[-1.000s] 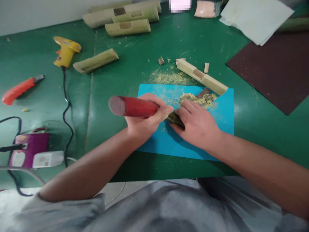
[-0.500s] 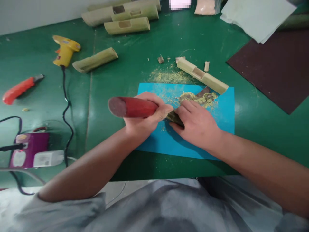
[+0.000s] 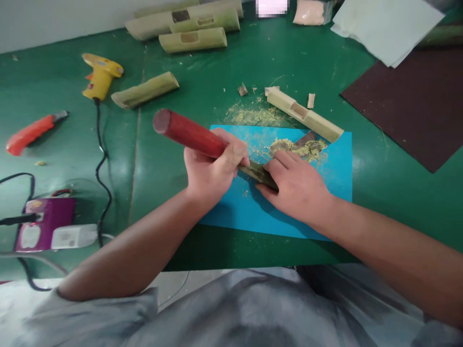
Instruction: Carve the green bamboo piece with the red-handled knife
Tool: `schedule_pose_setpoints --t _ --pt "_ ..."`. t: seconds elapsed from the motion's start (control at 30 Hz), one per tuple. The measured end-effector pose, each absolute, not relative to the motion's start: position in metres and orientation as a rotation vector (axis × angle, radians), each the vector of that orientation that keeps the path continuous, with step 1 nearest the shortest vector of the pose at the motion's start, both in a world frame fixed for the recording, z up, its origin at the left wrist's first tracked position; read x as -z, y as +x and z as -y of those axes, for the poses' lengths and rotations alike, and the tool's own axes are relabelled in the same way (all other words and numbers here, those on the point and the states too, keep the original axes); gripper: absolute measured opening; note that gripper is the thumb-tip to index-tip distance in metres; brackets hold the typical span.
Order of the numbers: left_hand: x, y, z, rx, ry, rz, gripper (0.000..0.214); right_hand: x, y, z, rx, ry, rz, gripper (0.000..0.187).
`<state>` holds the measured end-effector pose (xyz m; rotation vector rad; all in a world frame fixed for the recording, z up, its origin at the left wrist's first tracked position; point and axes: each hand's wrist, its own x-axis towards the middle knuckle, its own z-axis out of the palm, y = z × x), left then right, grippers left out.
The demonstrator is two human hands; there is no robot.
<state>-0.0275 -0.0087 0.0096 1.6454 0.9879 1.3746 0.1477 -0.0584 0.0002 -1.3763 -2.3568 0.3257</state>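
My left hand [image 3: 211,168] is closed round the red handle [image 3: 184,131] of a tool, whose butt end points up and to the left. The tool's working end is hidden between my hands. My right hand [image 3: 294,185] lies palm down with its fingers pressed on a dark green bamboo piece [image 3: 257,173], holding it on the blue sheet [image 3: 336,173]. A heap of yellowish shavings [image 3: 298,147] sits on the sheet just beyond my right fingers.
A pale bamboo piece with a cut slot [image 3: 304,114] lies at the sheet's far edge. More bamboo pieces [image 3: 191,39] lie at the back, one [image 3: 144,90] near a yellow glue gun [image 3: 97,77]. An orange cutter [image 3: 31,132] and purple box [image 3: 45,229] are left; a brown sheet [image 3: 415,101] is right.
My left hand has tilted the red handle: its butt end has swung up and away, from level to slanting. My right hand and the bamboo piece have stayed put.
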Motion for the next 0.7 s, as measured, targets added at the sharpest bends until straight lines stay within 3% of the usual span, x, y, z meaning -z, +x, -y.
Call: schedule_pose_setpoints --t 0.17,0.4,0.7 --pt "-0.011 -0.034 0.006 -1.264 1.615 -0.901 0.05 0.001 0.149 0.059 -0.318 -1.358 2.34 0.014" --pt "0.003 -0.041 -0.003 -1.479 1.848 -0.688 0.025 0.0 0.149 0.059 -0.304 -1.393 2.347 0.016" --pt "0.007 -0.041 -0.004 -1.59 1.847 -0.635 0.028 -0.003 0.149 0.059 -0.333 -1.379 2.399 0.017"
